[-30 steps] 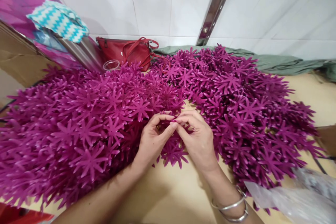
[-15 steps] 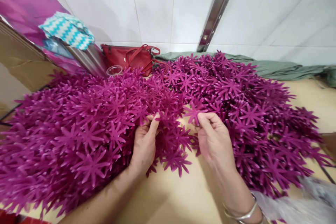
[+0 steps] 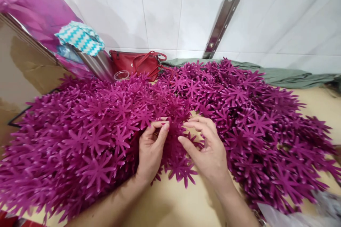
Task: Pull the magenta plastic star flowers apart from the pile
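Note:
Two heaps of purple star-shaped artificial flowers, the left heap [image 3: 96, 142] and the right heap [image 3: 255, 124], lie on a tan table. At the inner edge of the left heap my left hand [image 3: 153, 145] is closed in a pinch. A bit of purple shows at its fingertips, apparently part of one flower, mostly hidden by the fingers. Just right of it, my right hand [image 3: 205, 149] is held with thumb and fingers apart and nothing visible between them. Purple flowers behind the gap between the hands look blurred.
Behind the heaps stand a red purse [image 3: 137, 64], a clear plastic cup [image 3: 122, 75] and a metal tumbler [image 3: 97, 65] under a blue-and-white zigzag cloth [image 3: 80, 38]. Green fabric [image 3: 287, 77] runs along the tiled wall. Cardboard [image 3: 29, 67] rises at left; clear plastic [image 3: 290, 216] lies front right.
My right hand, which was pinching a purple flower, has moved left towards my left hand and its fingers have parted. The view has shifted, so the scene sits a little lower.

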The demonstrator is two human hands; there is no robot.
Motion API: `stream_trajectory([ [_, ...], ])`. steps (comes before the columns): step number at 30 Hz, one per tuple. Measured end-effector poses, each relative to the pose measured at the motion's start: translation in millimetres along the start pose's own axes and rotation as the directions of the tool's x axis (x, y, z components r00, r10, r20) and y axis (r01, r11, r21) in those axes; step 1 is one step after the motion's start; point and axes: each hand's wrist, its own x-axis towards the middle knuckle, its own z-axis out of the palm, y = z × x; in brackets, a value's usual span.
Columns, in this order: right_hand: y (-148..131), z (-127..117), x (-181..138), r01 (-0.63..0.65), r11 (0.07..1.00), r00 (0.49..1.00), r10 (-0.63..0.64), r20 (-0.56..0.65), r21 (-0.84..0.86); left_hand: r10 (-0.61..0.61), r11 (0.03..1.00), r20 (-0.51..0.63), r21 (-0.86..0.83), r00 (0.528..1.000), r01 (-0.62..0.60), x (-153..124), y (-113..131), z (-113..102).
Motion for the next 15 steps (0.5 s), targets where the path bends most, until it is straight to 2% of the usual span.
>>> stream_trajectory([
  [2, -5, 3, -3, 0.055, 0.998, 0.998, -0.055, 0.008, -0.025, 0.057, 0.994, 0.094, 0.089, 0.994, -0.065, -3, 3, 1],
  [4, -7, 4, -5, 0.052, 0.999, 0.999, -0.052, 0.007, -0.010, 0.096, 0.984, 0.144, 0.137, 0.985, -0.116, -5, 4, 2],
  [6, -5, 3, -5, -0.066, 0.996, 0.995, 0.069, -0.071, 0.052, 0.105, 0.982, 0.124, 0.141, 0.987, -0.122, -4, 4, 2],
  [7, -2, 1, -5, -0.152, 0.983, 0.977, 0.165, -0.135, 0.104, 0.100, 0.986, 0.094, 0.126, 0.991, -0.112, -4, 4, 2],
  [9, 5, -3, -2, -0.295, 0.923, 0.897, 0.356, -0.260, 0.246, 0.089, 0.993, 0.021, 0.078, 0.996, -0.090, -1, 3, 1],
  [10, 8, -5, -1, -0.327, 0.889, 0.854, 0.423, -0.303, 0.319, 0.083, 0.995, -0.010, 0.055, 0.996, -0.083, 1, 3, 1],
  [12, 13, -8, 2, -0.334, 0.840, 0.812, 0.487, -0.321, 0.428, 0.070, 0.997, -0.040, 0.021, 0.997, -0.069, 3, 3, 0],
  [15, 15, -5, 3, -0.352, 0.798, 0.826, 0.511, -0.238, 0.489, 0.052, 0.999, -0.030, 0.005, 0.998, -0.052, 4, 2, -1],
])
